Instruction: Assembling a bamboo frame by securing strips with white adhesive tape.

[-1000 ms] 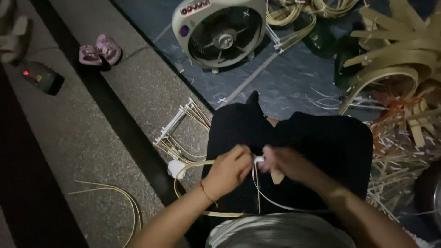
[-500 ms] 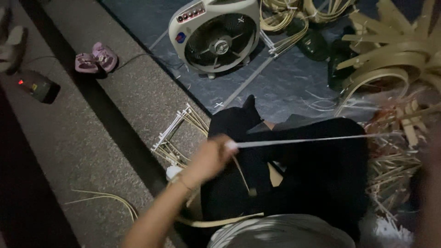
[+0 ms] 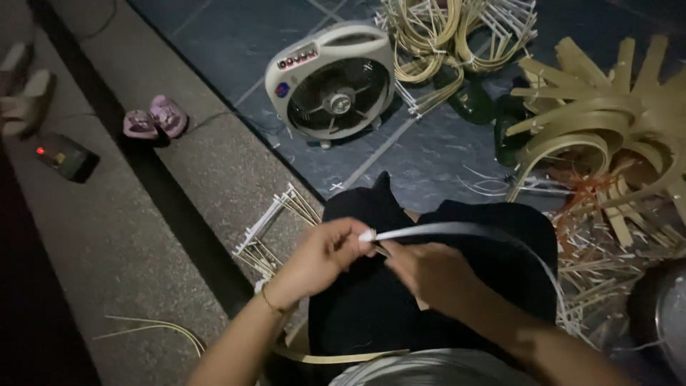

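both hands are working over the lap. left hand (image 3: 325, 250) is pinching the end of a strip (image 3: 464, 230), fingers closed on it. right hand (image 3: 427, 270) is sitting just beside, curled; cannot tell whether it is gripping the strip. strip: thin, flat, pale, arching rightward over dark cloth (image 3: 371, 307) and down. fan (image 3: 330, 84) is lying on the floor beyond, coiled strips (image 3: 429, 43) near it.
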